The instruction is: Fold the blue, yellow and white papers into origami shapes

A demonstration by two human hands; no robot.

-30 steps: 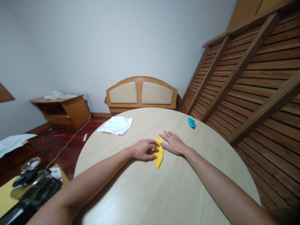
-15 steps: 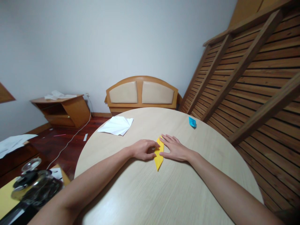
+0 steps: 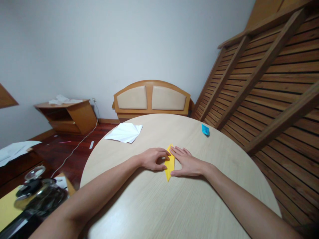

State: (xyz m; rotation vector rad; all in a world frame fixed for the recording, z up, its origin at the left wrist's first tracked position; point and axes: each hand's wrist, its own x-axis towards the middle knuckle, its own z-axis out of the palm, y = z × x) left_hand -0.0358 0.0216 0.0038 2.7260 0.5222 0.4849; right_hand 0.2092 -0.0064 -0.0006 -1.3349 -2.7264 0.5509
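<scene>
A narrow piece of folded yellow paper [image 3: 169, 164] lies flat on the round table [image 3: 149, 205], its points toward and away from me. My left hand [image 3: 154, 158] rests at its left edge, fingers curved, with a gap between thumb and fingertips; the tips touch the paper. From the other side, my right hand [image 3: 186, 162] lies low with fingers stretched out and thumb apart. Its fingertips press near the far point, and the thumb touches the right edge closer to me. Parts of the paper's upper end are covered by fingers.
A creased white sheet [image 3: 124, 132] lies at the table's far left, a small blue folded paper [image 3: 205, 130] at the far right. A glass pot [image 3: 42, 196] stands on a surface at lower left. Wooden slats [image 3: 269, 83] lean along the right, beyond the table.
My right thumb has slid down the right edge toward me, and the paper's right side looks straighter and narrower. The left hand has stayed nearly in place. The view has shifted slightly.
</scene>
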